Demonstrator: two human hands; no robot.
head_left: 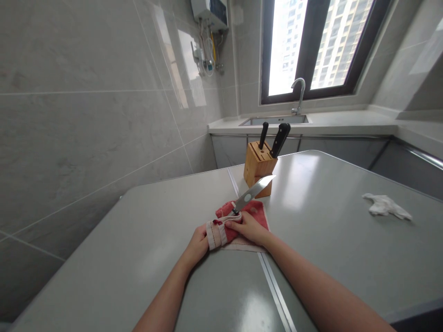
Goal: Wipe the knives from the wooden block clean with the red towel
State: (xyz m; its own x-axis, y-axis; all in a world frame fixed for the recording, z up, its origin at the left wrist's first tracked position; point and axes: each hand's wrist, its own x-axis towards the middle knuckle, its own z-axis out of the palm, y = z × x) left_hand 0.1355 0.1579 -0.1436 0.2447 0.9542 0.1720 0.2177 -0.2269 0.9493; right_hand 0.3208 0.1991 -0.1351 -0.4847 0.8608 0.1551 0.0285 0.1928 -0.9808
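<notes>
At the left of the grey worktop (159, 216), the left hand (199, 244) has a closed grip on the near left edge of a red-and-cream cloth (231, 235), most of its fingers tucked out of sight behind the fold. Just right of that grip, the base of a knife (254, 192) comes out of the bunched cloth. The handle is largely covered, so which hand bears its weight cannot be told. The blade's long axis slants up and to the right, its point away from the person, and the bare steel lies beyond both hands. The right hand (254, 228) is the nearer one, just below the blade's base, its grip narrow and pressed onto the cloth, with the thumb towards the left hand. Farther along the same slant stands a wooden knife block (261, 166) with two black handles (280, 139) rising from its top; the blade overlaps its front in view, but whether they touch cannot be told. Well apart on the right lies a crumpled white cloth (386, 206). The blade carries a pale oval spot, and no brand, label or writing is readable anywhere.
</notes>
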